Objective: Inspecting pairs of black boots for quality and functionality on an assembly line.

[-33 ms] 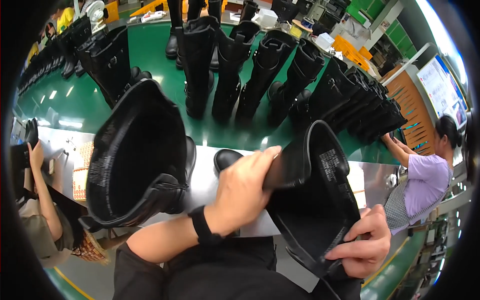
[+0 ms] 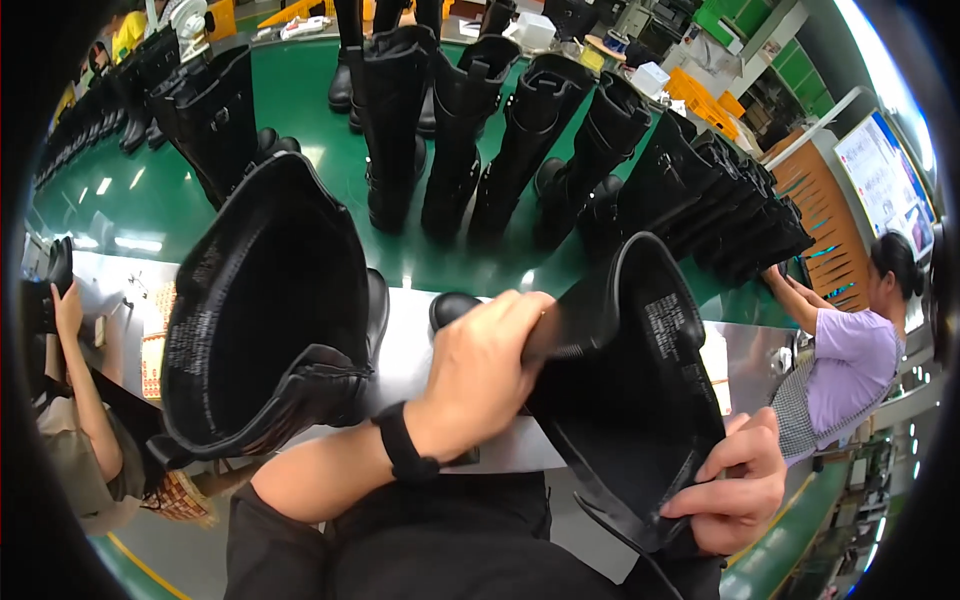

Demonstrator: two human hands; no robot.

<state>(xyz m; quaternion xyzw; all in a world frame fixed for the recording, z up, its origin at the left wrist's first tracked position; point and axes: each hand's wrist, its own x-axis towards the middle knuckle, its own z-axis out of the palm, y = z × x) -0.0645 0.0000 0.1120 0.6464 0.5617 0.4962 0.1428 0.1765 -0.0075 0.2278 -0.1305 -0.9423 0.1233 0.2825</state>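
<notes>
A tall black boot stands before me at the right, its open top facing me and pale printing on its lining. My left hand, with a black band on its wrist, is closed on the left side of the boot's shaft; its fingertips are slightly blurred. At the near right rim, my right hand pinches the edge of the shaft with thumb and fingers. A second tall black boot is upright at the left with its top gaping, and neither hand touches it. The toe of a boot shows behind my left hand.
Several black boots stand along the green conveyor beyond the metal worktop. A person in a lilac top works at the right. At the left, another person's arms hold a dark boot. Orange crates are farther back.
The left boot and the far boots sit very slightly farther left in the picture. Both hands keep the same hold on the right boot.
</notes>
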